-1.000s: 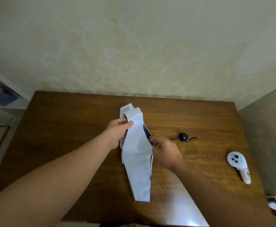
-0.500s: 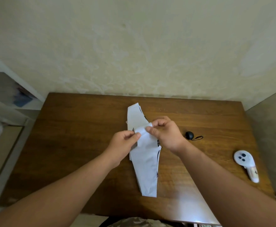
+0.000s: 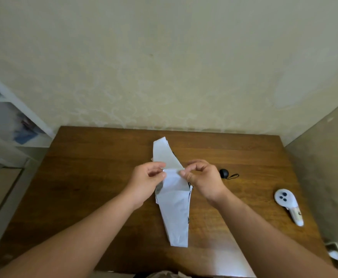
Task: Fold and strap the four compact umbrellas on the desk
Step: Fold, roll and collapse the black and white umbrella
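Wide brown tabletop (image 3: 96,177), wooden, running up to a pale wall. Near its middle, one white umbrella (image 3: 177,213), lying lengthwise from the near edge toward the wall, canopy cloth loose and flattened into long panels; dark trim visible along its right side. Only this one umbrella in view, no sign of the other three.

Probably light and easy to lift. Cloth thin and soft, likely somewhat slippery, so folds may slide open when released. Stiffer ribs and shaft presumably under the cloth, hidden here. Best taken by the free edges of a panel for pleating, then around the whole bundle for rolling; closing strap not clearly seen, so its place cannot be told.

Left hand (image 3: 146,183) raised above the middle of the umbrella, thumb and forefinger closed in a pinch on the left end of a folded cloth edge, other fingers curled loosely. Right hand (image 3: 203,180) opposite it, pinching the right end of the same edge between thumb and forefinger. Grip of both narrow and light, fingertips only; cloth stretched flat between the two hands, upper panel standing behind it toward the wall.

To the right, lying well apart, a white controller (image 3: 288,205). Smaller, just beside the right hand, a black ball with cord (image 3: 224,173) resting on the wood, perhaps the umbrella's handle end.
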Demonstrator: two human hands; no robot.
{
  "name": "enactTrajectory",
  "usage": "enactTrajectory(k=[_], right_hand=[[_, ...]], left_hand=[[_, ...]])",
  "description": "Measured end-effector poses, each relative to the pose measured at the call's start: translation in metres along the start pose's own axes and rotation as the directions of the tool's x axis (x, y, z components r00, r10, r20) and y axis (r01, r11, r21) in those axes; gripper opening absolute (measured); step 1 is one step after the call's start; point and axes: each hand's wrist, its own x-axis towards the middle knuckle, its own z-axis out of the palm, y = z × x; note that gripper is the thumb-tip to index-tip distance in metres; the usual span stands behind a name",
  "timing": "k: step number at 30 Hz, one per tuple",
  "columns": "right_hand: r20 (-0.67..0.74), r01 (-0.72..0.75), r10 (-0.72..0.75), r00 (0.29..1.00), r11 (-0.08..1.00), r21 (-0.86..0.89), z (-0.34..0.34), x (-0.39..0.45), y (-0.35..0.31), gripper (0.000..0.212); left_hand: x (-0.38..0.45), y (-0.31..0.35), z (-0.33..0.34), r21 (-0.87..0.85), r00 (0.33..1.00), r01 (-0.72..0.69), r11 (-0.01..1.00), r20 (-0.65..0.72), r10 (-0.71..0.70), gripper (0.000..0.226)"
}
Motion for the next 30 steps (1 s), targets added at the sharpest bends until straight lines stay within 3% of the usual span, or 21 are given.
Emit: enactTrajectory(k=[5, 8, 11, 15, 18, 22, 26, 29, 30], right_hand=[[-0.062, -0.007, 0.005, 0.998, 1.0, -0.022, -0.003, -0.003, 0.007, 0.016], [0.083, 0.125, -0.104, 0.991, 0.945, -0.304, -0.007, -0.008, 0.002, 0.055], [0.212, 0.255, -0.159, 0.964, 0.773, -0.58, 0.0, -0.008, -0.005, 0.075], [0.211, 0.306, -0.223, 0.952, 0.617, -0.725, 0.007, -0.001, -0.011, 0.035], [0.209, 0.291, -0.203, 0.957, 0.633, -0.718, 0.005, 0.002, -0.013, 0.01], [0.227, 0.302, -0.202, 0.953, 0.711, -0.635, 0.005, 0.003, -0.011, 0.014], [0.231, 0.324, -0.231, 0.945, 0.753, -0.573, 0.001, -0.001, -0.006, 0.016], [0.182, 0.315, -0.257, 0.949, 0.775, -0.547, -0.004, -0.003, 0.003, 0.01], [0.189, 0.316, -0.254, 0.949, 0.767, -0.558, -0.005, -0.004, 0.004, 0.017]], left_hand=[[-0.001, -0.002, 0.0, -0.004, 1.0, -0.028, 1.0, -0.002, 0.028, 0.023], [-0.002, -0.002, 0.0, -0.013, 0.999, -0.038, 0.999, 0.004, 0.038, 0.021], [-0.003, -0.002, 0.003, 0.016, 0.999, -0.042, 0.999, 0.002, 0.042, 0.02], [-0.004, 0.001, 0.004, 0.045, 0.999, -0.026, 0.999, -0.033, 0.028, 0.016], [-0.007, 0.003, 0.001, 0.174, 0.996, -0.078, 0.982, -0.039, 0.086, 0.017], [-0.009, 0.0, -0.001, 0.509, 0.963, -0.266, 0.818, 0.107, 0.246, 0.049], [-0.006, 0.0, 0.002, 0.544, 0.948, -0.278, 0.792, 0.021, 0.318, 0.017], [-0.004, -0.001, 0.002, 0.546, 0.948, -0.282, 0.789, 0.032, 0.317, 0.012], [-0.003, -0.001, 0.002, 0.542, 0.949, -0.287, 0.79, 0.047, 0.312, 0.012]])
